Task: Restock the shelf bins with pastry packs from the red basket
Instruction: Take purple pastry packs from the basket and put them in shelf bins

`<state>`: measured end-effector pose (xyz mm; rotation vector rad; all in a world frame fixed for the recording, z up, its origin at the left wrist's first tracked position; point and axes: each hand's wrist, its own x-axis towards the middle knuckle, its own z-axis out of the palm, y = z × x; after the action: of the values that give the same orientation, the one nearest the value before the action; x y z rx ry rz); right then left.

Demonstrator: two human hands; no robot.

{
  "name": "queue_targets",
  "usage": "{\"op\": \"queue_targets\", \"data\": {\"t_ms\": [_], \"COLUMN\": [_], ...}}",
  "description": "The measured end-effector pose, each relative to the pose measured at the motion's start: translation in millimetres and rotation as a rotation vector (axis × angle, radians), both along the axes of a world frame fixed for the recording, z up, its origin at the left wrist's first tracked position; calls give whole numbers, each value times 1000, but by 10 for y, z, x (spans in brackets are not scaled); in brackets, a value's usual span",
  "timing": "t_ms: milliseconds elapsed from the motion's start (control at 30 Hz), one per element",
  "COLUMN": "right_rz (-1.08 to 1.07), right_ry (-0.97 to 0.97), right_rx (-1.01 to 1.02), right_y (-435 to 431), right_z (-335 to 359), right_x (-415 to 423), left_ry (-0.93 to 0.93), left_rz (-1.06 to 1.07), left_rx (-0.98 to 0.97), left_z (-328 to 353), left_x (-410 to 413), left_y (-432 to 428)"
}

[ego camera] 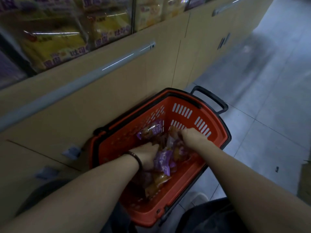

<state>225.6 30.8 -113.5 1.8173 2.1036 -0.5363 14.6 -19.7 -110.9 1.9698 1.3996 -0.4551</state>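
Observation:
The red basket [217,130] stands on the floor below the shelf, with black handles folded outward. Several purple-and-orange pastry packs [162,163] lie heaped in its bottom, and one more pack [150,131] leans against the far wall. My left hand [148,154], with a dark bracelet on the wrist, is down among the heap, fingers closed on packs. My right hand [191,136] grips a pack at the heap's far right side. The shelf bins [55,42] at the upper left hold yellow bread packs behind clear fronts.
A tan cabinet front [117,91] with a long silver rail runs under the bins, right behind the basket. Grey floor tiles [269,115] stretch to the right. My dark trouser leg and a light shoe [199,198] are beside the basket's near corner.

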Motion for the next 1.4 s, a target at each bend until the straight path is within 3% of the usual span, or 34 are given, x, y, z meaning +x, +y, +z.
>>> {"op": "queue_targets", "data": {"t_ms": [100, 333, 533, 633, 700, 800, 900, 1133, 1400], "right_rz": [-19, -164, -337, -349, -389, -406, -382, -477, -910], "right_ry": [99, 542, 644, 661, 706, 748, 755, 908, 1383], "right_rx": [-3, 34, 84, 127, 113, 60, 39, 42, 162], "right_y": [61, 13, 75, 110, 113, 82, 29, -140, -328], "right_z": [160, 494, 655, 870, 993, 1102, 1149, 1255, 1442], "right_x": [103, 258, 443, 556, 610, 634, 634, 684, 642], "left_ry": [42, 9, -301, -738, -853, -955, -1171, -1270, -1353], "left_rz": [-75, 66, 436, 777, 984, 1087, 1051, 983, 1151], "left_rx": [81, 85, -43, -281, -444, -543, -573, -379, -150], "left_z": [-75, -277, -211, -115, -78, 60, 256, 565, 886], "left_x": [188, 191, 74, 37, -30, -73, -55, 39, 150], "left_y": [-131, -127, 146, 219, 243, 288, 290, 226, 197]}}
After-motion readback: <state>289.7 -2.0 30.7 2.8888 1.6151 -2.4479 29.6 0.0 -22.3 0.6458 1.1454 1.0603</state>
